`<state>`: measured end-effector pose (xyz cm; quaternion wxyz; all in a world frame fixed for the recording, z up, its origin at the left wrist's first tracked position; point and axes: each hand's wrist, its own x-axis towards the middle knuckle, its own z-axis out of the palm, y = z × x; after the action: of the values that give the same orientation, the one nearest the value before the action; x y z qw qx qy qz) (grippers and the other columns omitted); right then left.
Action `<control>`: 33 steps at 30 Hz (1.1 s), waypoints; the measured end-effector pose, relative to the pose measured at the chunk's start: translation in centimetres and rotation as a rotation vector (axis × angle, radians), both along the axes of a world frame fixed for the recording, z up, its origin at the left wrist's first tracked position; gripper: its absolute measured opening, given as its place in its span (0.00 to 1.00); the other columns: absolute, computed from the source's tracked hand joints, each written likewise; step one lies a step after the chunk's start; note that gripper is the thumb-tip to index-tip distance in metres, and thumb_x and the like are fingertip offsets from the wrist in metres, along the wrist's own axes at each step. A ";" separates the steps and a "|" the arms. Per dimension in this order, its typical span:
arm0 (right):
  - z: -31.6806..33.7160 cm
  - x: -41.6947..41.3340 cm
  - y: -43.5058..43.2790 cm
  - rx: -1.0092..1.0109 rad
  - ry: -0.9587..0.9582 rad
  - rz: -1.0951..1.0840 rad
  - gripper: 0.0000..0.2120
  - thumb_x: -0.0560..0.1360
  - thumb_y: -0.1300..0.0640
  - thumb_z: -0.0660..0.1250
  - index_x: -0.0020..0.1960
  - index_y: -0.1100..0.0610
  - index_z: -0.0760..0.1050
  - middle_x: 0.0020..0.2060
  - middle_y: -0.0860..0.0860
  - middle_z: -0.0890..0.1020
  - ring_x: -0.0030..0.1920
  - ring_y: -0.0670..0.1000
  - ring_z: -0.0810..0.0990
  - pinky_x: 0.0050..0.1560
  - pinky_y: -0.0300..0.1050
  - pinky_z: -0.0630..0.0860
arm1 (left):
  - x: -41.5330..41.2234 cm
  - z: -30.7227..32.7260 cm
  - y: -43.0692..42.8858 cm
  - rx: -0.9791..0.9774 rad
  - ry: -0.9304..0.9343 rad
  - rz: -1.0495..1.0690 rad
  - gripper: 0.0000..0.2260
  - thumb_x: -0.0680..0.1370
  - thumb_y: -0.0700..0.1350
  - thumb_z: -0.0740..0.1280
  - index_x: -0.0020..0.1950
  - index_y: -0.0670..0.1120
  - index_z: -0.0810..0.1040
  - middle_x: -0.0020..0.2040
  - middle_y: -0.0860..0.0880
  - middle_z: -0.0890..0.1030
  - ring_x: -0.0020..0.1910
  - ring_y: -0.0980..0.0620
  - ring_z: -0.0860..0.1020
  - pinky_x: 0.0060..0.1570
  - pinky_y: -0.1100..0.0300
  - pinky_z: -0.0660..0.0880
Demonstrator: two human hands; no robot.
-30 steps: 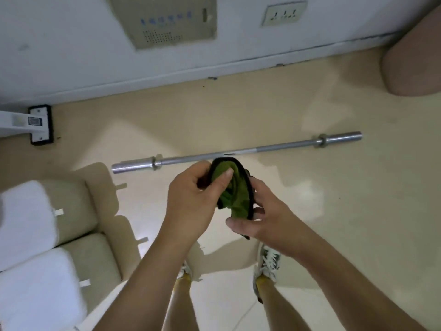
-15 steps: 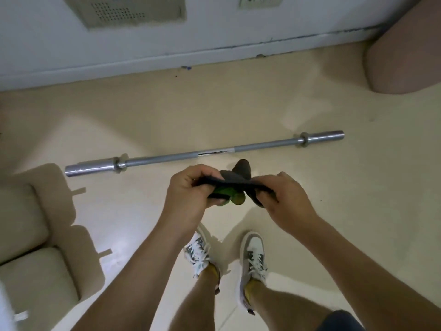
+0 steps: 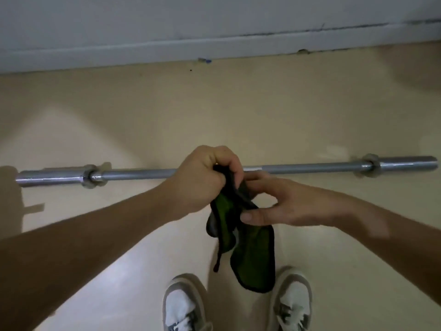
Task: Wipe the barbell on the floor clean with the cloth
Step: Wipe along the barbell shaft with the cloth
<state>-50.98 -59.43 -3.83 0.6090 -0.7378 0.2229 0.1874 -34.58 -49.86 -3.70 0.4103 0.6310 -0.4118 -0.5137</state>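
Observation:
A bare steel barbell [image 3: 307, 167] lies across the beige floor from left to right, its middle hidden behind my hands. A green cloth with a black edge [image 3: 250, 254] hangs down in front of me, above my shoes. My left hand [image 3: 202, 177] is closed in a fist on the cloth's top. My right hand [image 3: 279, 201] pinches the cloth just below that, thumb and fingers on its black edge. Both hands are held above the bar, not touching it.
A grey wall with a skirting board [image 3: 214, 47] runs along the far side of the floor. My two white and grey shoes [image 3: 183, 306] stand close to the bar. A shadow falls on the floor at the far left.
The view has tipped down and closer to the bar. The cloth, stretched flat between both hands before, now hangs down lengthwise from my left fist. The cushions at the left have left the view.

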 end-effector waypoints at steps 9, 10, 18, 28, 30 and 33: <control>-17.5 2.0 3.3 -0.035 -0.103 -0.499 0.12 0.77 0.49 0.63 0.59 0.41 0.72 0.50 0.39 0.80 0.50 0.37 0.78 0.50 0.36 0.75 | 2.5 -16.6 -2.5 0.319 0.038 0.285 0.21 0.67 0.22 0.54 0.29 0.44 0.77 0.31 0.45 0.78 0.33 0.49 0.77 0.31 0.63 0.76; -18.3 2.1 3.6 -0.019 -0.117 -0.546 0.12 0.78 0.51 0.62 0.61 0.41 0.72 0.51 0.39 0.81 0.51 0.38 0.78 0.52 0.36 0.74 | 2.2 -17.6 -2.2 0.345 0.122 0.339 0.19 0.69 0.22 0.54 0.32 0.42 0.76 0.32 0.43 0.77 0.35 0.49 0.77 0.32 0.63 0.77; -19.8 1.3 3.8 -0.185 -0.232 -0.415 0.19 0.80 0.54 0.59 0.68 0.38 0.67 0.62 0.38 0.74 0.59 0.36 0.73 0.60 0.36 0.70 | 0.6 -18.9 -0.3 0.294 0.282 0.759 0.14 0.71 0.24 0.57 0.43 0.39 0.78 0.40 0.40 0.79 0.42 0.44 0.79 0.43 0.56 0.79; -23.8 6.0 4.5 -0.972 -0.073 -0.023 0.34 0.72 0.60 0.63 0.75 0.53 0.56 0.77 0.47 0.53 0.56 0.59 0.73 0.37 0.51 0.78 | 2.6 -20.1 -0.3 0.297 -0.596 0.465 0.16 0.72 0.32 0.61 0.52 0.47 0.81 0.51 0.54 0.79 0.55 0.54 0.76 0.56 0.66 0.68; -24.0 5.4 4.0 -0.995 -0.037 -0.044 0.35 0.68 0.58 0.70 0.73 0.55 0.62 0.75 0.49 0.60 0.50 0.59 0.77 0.33 0.49 0.77 | 3.1 -20.6 0.7 0.255 -0.751 0.365 0.18 0.74 0.34 0.62 0.61 0.47 0.77 0.58 0.53 0.78 0.60 0.53 0.73 0.58 0.66 0.66; -23.9 4.3 3.3 -0.974 -0.016 -0.005 0.37 0.75 0.56 0.64 0.77 0.54 0.46 0.77 0.48 0.46 0.59 0.59 0.73 0.44 0.50 0.76 | 3.7 -21.4 1.8 0.187 -0.921 0.151 0.17 0.75 0.35 0.66 0.63 0.45 0.76 0.58 0.48 0.79 0.59 0.48 0.75 0.55 0.62 0.67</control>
<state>-46.64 -56.17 -27.69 0.1949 -0.9379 0.2819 0.0542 -30.86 -48.04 -25.10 0.1627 0.8554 -0.4560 -0.1842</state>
